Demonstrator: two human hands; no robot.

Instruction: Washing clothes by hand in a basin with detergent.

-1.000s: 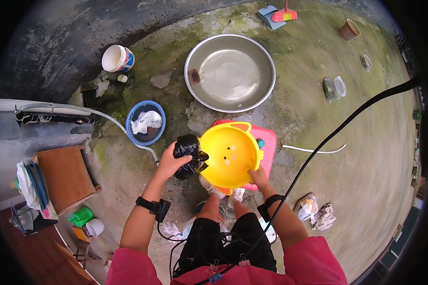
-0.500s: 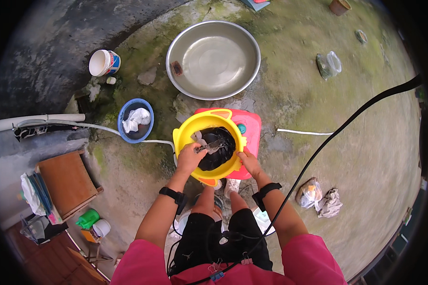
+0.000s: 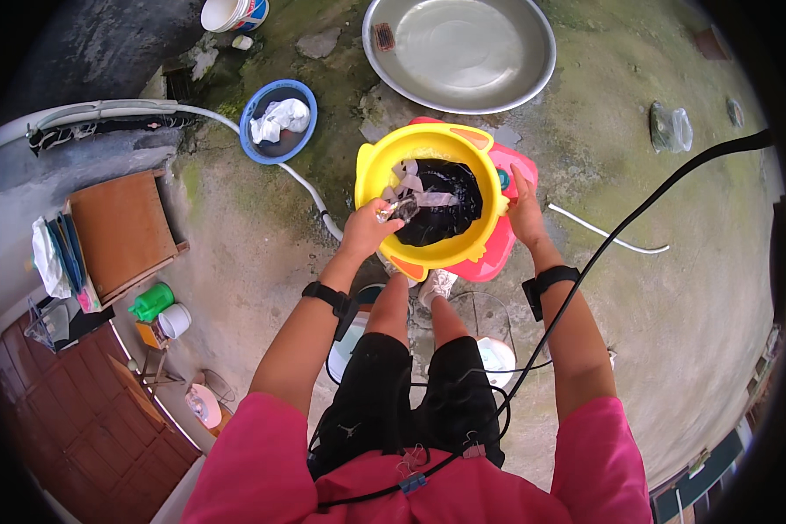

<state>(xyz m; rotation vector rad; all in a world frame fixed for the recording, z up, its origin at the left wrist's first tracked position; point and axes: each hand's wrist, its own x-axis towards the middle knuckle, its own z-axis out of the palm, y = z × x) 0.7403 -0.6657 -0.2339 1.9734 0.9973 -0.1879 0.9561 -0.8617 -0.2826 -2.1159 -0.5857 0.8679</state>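
A yellow basin [image 3: 368,194] with orange ear-shaped corners rests on a red plastic stool [image 3: 502,243]. Wet black cloth [image 3: 441,225] with pale grey strips [image 3: 408,177] lies in water inside it. At the basin's left side my left hand [image 3: 368,229] pinches a wet, shiny bit of this cloth; the exact part is hard to make out. My right hand [image 3: 525,214] is beside the basin's right rim, over the stool, its fingers stretched out near a round teal piece [image 3: 504,179]. Nothing shows in it.
Beyond the stool lies a large metal tub [image 3: 463,52] holding a brush [image 3: 383,37]. Left of the basin stands a blue basin [image 3: 279,155] with white cloth [image 3: 281,117]. A grey hose [image 3: 310,188] runs behind it. A black cable [image 3: 616,240] crosses the view at right.
The view has shifted, so the surroundings appear further up and right. My right hand has come off the basin's rim and stretched its fingers. My left hand remains at the cloth, more pale strips showing.
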